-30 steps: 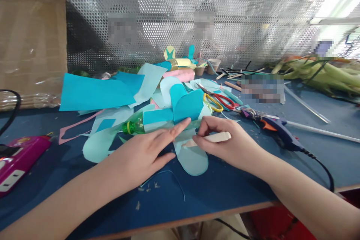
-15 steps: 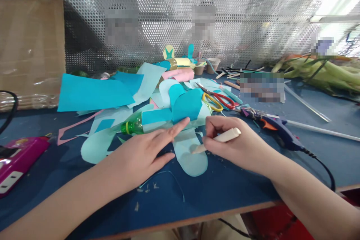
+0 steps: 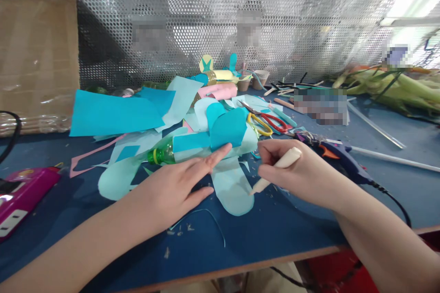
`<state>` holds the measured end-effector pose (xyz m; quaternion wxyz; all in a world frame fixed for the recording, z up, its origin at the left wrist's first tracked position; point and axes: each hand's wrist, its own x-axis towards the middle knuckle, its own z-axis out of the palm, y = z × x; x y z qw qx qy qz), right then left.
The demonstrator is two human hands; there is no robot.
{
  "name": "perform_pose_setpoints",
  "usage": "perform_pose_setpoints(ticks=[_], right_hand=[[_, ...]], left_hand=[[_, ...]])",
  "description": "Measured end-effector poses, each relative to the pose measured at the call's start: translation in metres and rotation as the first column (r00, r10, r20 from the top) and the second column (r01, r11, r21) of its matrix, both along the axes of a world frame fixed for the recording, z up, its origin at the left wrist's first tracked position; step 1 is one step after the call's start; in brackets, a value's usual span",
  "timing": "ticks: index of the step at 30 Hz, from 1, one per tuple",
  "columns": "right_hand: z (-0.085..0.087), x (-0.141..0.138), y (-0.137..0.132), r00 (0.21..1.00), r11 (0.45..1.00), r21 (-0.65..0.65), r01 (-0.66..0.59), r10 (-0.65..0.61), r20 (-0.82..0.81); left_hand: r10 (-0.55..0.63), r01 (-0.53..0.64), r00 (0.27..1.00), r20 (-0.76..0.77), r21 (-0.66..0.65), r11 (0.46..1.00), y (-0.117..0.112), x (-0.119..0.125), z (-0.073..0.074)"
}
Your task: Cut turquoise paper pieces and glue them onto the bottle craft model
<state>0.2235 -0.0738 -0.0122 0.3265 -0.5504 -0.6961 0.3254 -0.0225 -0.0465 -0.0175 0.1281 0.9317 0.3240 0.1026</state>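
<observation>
My left hand [image 3: 178, 185] lies open and flat, fingers stretched onto a green plastic bottle [image 3: 165, 152] wrapped in blue paper, its index finger tip at the wrap's lower edge. A rounded pale blue paper flap [image 3: 232, 187] hangs from the bottle onto the table. My right hand [image 3: 295, 171] is closed around a cream-coloured pointed tool [image 3: 275, 169], held like a pen. Its tip touches the right edge of the pale blue flap.
Blue paper sheets [image 3: 110, 112] and scraps lie behind the bottle. Scissors [image 3: 266, 121] and a blue glue gun [image 3: 338, 158] with its cord lie right of my right hand. A magenta device [image 3: 24, 190] sits at the left. A perforated metal screen [image 3: 220, 9] backs the table; people sit behind it.
My right hand has moved rightward and turned the tool from lying nearly level to pointing down-left, its tip sliding from the flap's middle to its right edge. The left hand has stayed put.
</observation>
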Motion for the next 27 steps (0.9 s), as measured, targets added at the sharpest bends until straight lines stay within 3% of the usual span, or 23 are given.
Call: perform_pose_setpoints(ticks=[5,27], right_hand=[[0.0007,-0.0005,0.0025,0.997,0.997,0.038,0.069,-0.068,-0.035],[-0.0007,-0.0004,0.0023,0.999,0.999,-0.005,0.043,-0.043,-0.013]], left_hand=[[0.003,-0.003,1.0,-0.022,0.002,1.0,0.0001,-0.0001,0.0003],[0.007,-0.007,1.0,-0.004,-0.009,1.0,-0.0001,-0.0001,-0.0003]])
